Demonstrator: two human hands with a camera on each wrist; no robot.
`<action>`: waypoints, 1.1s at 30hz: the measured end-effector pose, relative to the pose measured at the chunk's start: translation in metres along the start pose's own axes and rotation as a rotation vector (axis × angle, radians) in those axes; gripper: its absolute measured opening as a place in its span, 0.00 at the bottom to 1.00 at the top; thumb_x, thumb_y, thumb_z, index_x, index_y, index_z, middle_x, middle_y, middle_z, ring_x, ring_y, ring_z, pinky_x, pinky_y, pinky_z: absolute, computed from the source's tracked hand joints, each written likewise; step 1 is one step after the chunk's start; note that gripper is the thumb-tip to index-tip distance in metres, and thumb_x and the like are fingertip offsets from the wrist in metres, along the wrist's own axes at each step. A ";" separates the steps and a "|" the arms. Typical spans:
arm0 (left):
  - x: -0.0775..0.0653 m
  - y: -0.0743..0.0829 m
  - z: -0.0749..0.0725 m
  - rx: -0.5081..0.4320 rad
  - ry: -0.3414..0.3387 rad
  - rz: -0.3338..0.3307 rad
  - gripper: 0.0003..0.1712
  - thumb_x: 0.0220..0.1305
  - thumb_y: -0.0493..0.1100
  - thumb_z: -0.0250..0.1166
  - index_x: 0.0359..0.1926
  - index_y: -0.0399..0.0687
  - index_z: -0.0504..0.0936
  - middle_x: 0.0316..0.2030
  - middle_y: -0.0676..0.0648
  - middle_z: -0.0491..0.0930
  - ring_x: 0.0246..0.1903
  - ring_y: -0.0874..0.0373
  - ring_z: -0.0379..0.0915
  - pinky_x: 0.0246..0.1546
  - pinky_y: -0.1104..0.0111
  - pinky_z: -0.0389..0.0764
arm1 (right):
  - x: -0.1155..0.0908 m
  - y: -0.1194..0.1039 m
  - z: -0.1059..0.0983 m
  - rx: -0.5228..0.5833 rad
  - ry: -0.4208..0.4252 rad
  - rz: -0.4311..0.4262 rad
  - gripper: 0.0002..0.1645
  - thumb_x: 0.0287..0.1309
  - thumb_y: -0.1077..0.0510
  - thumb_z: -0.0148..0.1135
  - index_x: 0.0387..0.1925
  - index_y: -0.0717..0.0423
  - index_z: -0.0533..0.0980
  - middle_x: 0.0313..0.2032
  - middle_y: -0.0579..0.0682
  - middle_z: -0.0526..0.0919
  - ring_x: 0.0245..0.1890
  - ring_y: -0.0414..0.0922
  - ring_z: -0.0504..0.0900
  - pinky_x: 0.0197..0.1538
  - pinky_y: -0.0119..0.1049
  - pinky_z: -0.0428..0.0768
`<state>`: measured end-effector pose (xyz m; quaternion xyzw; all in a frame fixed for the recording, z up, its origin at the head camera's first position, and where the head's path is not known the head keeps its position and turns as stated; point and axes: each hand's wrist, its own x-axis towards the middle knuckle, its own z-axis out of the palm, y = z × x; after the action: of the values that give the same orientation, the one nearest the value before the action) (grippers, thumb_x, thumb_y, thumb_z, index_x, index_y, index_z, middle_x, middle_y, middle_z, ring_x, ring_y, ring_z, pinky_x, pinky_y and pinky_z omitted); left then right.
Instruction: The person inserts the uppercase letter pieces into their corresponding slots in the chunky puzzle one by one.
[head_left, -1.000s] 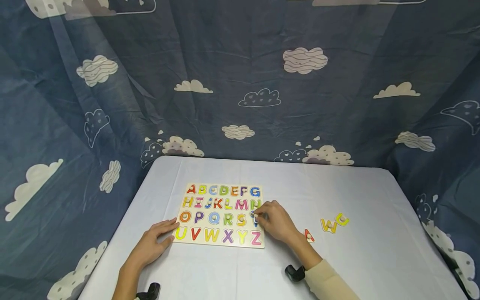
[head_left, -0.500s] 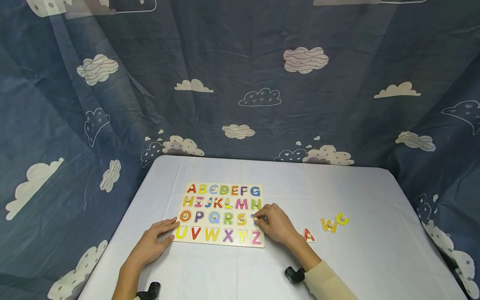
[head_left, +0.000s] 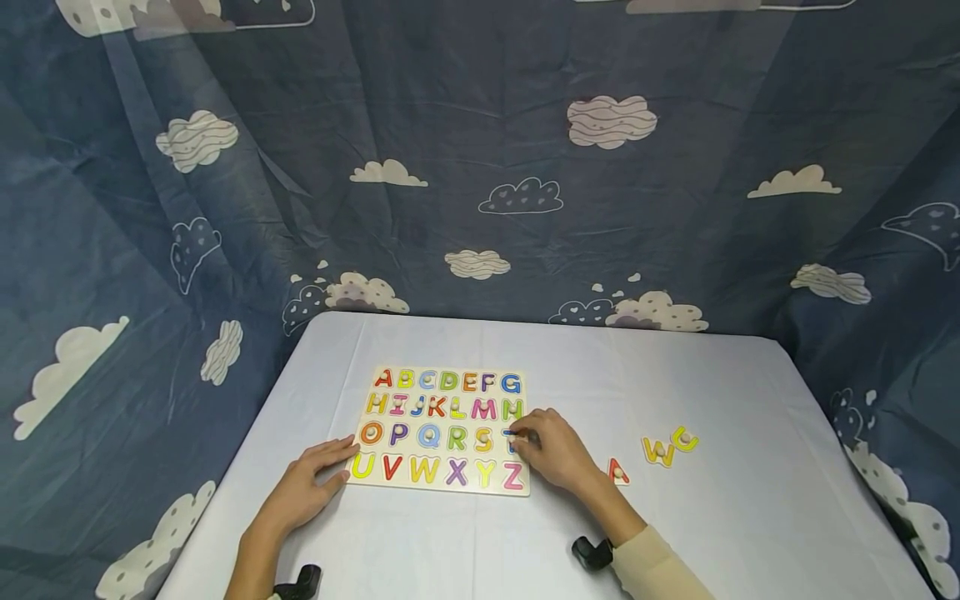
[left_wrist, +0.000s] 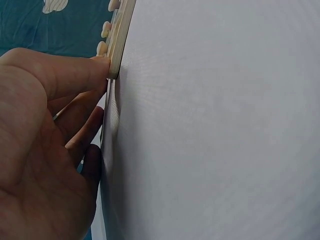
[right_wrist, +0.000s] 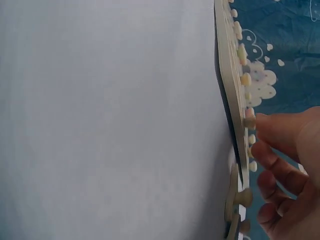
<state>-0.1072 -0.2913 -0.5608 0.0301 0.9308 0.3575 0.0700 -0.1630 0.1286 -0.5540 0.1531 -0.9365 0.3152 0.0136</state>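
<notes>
A wooden alphabet puzzle board [head_left: 450, 491] with coloured, knobbed letter pieces lies on the white table. My left hand [head_left: 303, 487] rests with extended fingers at the board's left edge. In the left wrist view its thumb [left_wrist: 82, 75] touches the board's corner. At the right end of the third row, my right hand [head_left: 553, 450] pinches the blue letter T piece [head_left: 512, 447], which is partly hidden by the fingers. In the right wrist view the right thumb [right_wrist: 280, 131] is close to a knob above the board.
To the right of the board lie a red letter A piece [head_left: 617, 472], a yellow W piece [head_left: 657, 452] and a yellow U-shaped piece [head_left: 684, 439]. A dark cloud-print cloth [head_left: 480, 225] hangs behind the white table [head_left: 735, 517].
My right fingers have shifted slightly at the letter T piece, which sits straighter in its row. My left hand stays at the board's edge.
</notes>
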 end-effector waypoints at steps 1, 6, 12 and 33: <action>0.000 0.000 0.000 -0.003 0.001 -0.002 0.26 0.68 0.40 0.68 0.67 0.56 0.81 0.73 0.52 0.71 0.77 0.42 0.57 0.75 0.36 0.57 | -0.001 0.001 -0.001 0.010 0.008 0.005 0.10 0.60 0.56 0.74 0.45 0.49 0.88 0.38 0.39 0.85 0.39 0.38 0.73 0.43 0.36 0.76; 0.001 0.002 -0.001 0.003 -0.005 -0.003 0.27 0.68 0.40 0.68 0.67 0.56 0.81 0.74 0.52 0.71 0.77 0.41 0.57 0.74 0.35 0.57 | -0.005 0.010 -0.011 0.044 0.050 0.025 0.09 0.64 0.56 0.71 0.45 0.49 0.88 0.40 0.40 0.86 0.38 0.40 0.74 0.42 0.34 0.76; 0.001 0.001 -0.003 0.018 -0.010 -0.008 0.27 0.69 0.42 0.67 0.68 0.58 0.80 0.74 0.53 0.70 0.77 0.42 0.57 0.74 0.34 0.57 | -0.013 0.025 -0.028 0.036 0.102 0.046 0.09 0.65 0.57 0.70 0.45 0.49 0.88 0.40 0.40 0.87 0.40 0.42 0.77 0.43 0.36 0.79; -0.001 -0.001 -0.001 -0.034 -0.013 -0.020 0.28 0.69 0.42 0.67 0.69 0.60 0.78 0.74 0.52 0.69 0.78 0.41 0.55 0.75 0.34 0.56 | -0.057 0.113 -0.105 -0.115 0.349 0.185 0.11 0.61 0.59 0.73 0.45 0.58 0.87 0.38 0.55 0.87 0.39 0.53 0.78 0.38 0.42 0.73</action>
<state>-0.1066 -0.2931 -0.5602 0.0222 0.9245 0.3721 0.0801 -0.1498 0.2920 -0.5430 0.0084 -0.9464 0.2831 0.1555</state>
